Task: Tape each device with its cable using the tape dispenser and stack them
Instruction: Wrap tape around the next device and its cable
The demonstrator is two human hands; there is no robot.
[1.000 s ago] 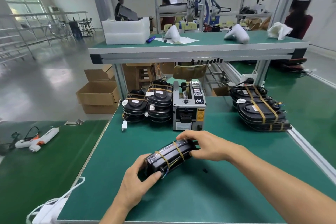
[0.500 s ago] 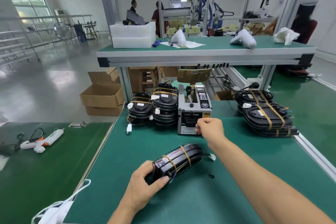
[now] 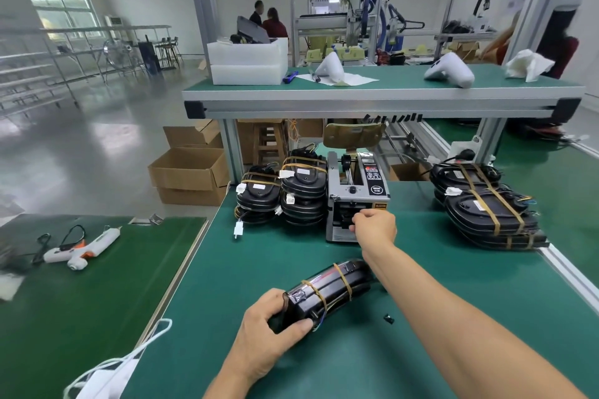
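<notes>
Step in hand: fetching tape strip. Right hand (image 3: 376, 226) at tape dispenser (image 3: 356, 196) outlet, fingers curled, strip itself not discernible. Left hand (image 3: 275, 327) gripping device (image 3: 327, 291) on counter (image 3: 421, 350), near edge, already banded twice. Next: pull strip free, carry to device, press across cable.

Glossy black plastic device (image 3: 327, 290) with tan tape bands; matt green surface (image 3: 356, 359); grey metal tape dispenser (image 3: 356, 194); brown cardboard boxes (image 3: 189, 172).
</notes>
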